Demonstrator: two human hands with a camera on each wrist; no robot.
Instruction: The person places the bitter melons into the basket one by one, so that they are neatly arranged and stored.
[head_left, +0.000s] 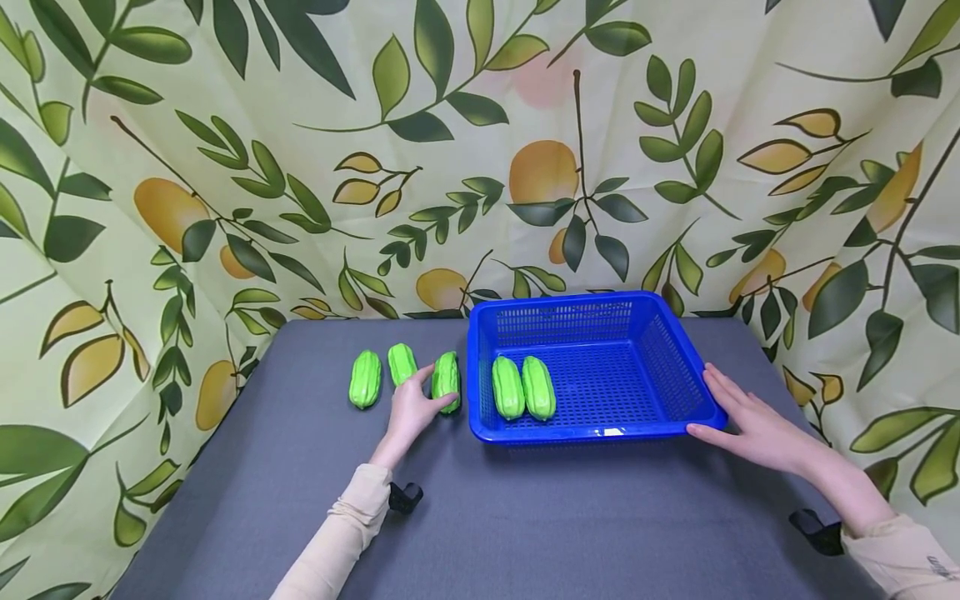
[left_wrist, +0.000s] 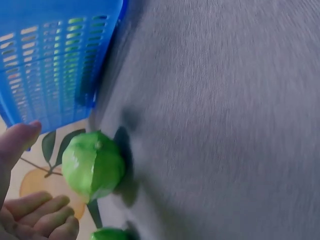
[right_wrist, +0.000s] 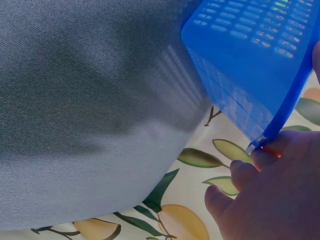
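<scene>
My left hand [head_left: 412, 408] reaches over a ridged green gourd [head_left: 446, 382] beside the basket, thumb and fingers spread to either side of it. In the left wrist view a gap shows between the hand [left_wrist: 35, 210] and that gourd [left_wrist: 93, 166]. Two more green gourds lie to its left, one [head_left: 402, 364] partly behind the fingers, the other [head_left: 365, 379] farther out. Inside the blue basket [head_left: 592, 432], two gourds [head_left: 508, 388] lie side by side at the left. My right hand [head_left: 757, 425] rests against the basket's right front corner, fingers extended along the rim.
A grey cloth [head_left: 525, 517] covers the table. Behind and at both sides hangs a curtain [head_left: 465, 167] printed with leaves and fruit. Black straps [head_left: 406, 497] show at both wrists.
</scene>
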